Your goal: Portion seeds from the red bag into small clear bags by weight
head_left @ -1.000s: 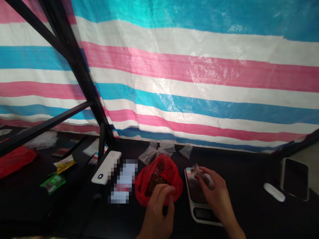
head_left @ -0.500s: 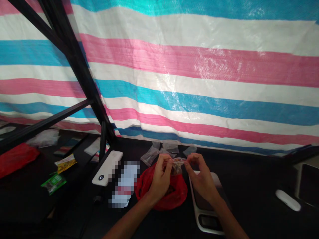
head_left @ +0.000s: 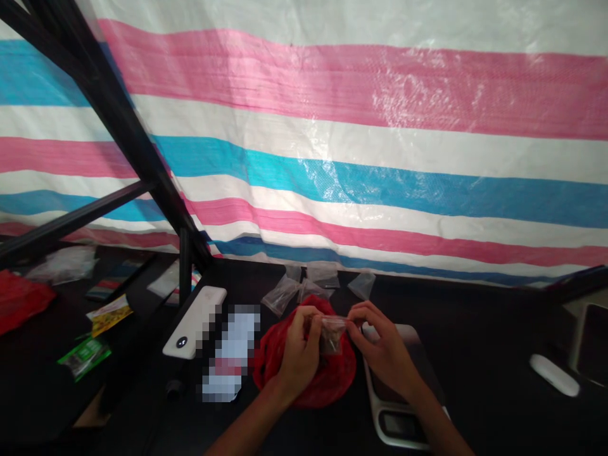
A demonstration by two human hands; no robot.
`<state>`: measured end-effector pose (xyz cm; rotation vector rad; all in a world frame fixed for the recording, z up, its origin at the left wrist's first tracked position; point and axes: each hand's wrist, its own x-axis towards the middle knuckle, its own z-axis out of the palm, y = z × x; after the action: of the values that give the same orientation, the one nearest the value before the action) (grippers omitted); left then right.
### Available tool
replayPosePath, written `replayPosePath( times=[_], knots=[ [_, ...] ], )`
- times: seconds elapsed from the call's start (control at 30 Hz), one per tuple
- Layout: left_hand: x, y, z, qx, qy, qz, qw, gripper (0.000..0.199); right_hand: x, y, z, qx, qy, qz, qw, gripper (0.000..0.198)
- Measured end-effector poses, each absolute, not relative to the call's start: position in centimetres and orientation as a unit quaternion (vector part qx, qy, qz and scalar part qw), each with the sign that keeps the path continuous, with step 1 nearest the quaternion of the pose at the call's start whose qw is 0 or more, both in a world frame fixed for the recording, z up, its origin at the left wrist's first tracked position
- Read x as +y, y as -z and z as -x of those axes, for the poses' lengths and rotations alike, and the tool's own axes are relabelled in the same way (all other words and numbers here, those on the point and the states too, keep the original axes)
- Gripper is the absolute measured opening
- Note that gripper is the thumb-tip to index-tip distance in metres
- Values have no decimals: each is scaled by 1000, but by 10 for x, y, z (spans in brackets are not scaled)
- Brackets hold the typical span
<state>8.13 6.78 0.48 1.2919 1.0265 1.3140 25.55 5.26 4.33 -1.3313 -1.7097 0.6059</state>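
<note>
Both hands pinch the top edge of a small clear zip bag (head_left: 332,337) with brownish contents, one at each upper corner. My left hand (head_left: 303,345) is closed on its left corner, and my right hand (head_left: 379,335) grips the right one. Under the bag lies an open red plastic bag (head_left: 327,387); my left hand and wrist cover part of it, and its contents are mostly hidden. A kitchen scale (head_left: 394,423) with a small display sits beneath my right hand and forearm, without visible contact.
Several clear zip bags (head_left: 284,292) lie along the back by the striped sheet (head_left: 332,177). To the left are a white power bank (head_left: 197,322), a blurred-out flat item (head_left: 231,351), and yellow (head_left: 111,315) and green packets (head_left: 85,358). A white oblong object (head_left: 554,374) lies right.
The bag's mouth was held apart with an opening showing; now its top edge looks flat and drawn straight between my fingers. The hands have come slightly lower, and the view has shifted a little.
</note>
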Motion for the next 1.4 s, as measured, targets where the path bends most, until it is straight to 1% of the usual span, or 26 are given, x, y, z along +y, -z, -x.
replayPosePath(
  times=[0.23, 0.47, 0.57, 0.73, 0.8, 0.93, 1.07, 1.2, 1.4],
  knots=[
    [65, -2, -84, 417, -549, -546, 476, 30, 48, -41, -250, -678, -252, 531, 441, 14],
    [66, 0, -83, 418, -562, -558, 446, 23, 50, -44, -250, -679, -271, 534, 425, 14],
    [67, -1, -82, 414, -562, -565, 439, 20, 50, -45, -251, -680, -255, 543, 422, 15],
    [67, -1, -84, 409, -558, -576, 435, 16, 50, -42, -252, -670, -202, 560, 444, 13],
    [66, 0, -84, 410, -560, -575, 433, 16, 49, -40, -252, -672, -215, 552, 444, 9],
    [66, 0, -85, 403, -561, -576, 438, 16, 48, -39, -250, -680, -245, 532, 441, 9],
    [66, -7, -85, 396, -555, -575, 452, 21, 48, -41, -247, -670, -234, 526, 468, 12],
    [68, -11, -84, 391, -540, -581, 467, 16, 48, -45, -246, -670, -244, 523, 467, 13],
    [69, -13, -81, 377, -542, -592, 462, 16, 46, -47, -247, -673, -257, 513, 467, 11]
  ],
)
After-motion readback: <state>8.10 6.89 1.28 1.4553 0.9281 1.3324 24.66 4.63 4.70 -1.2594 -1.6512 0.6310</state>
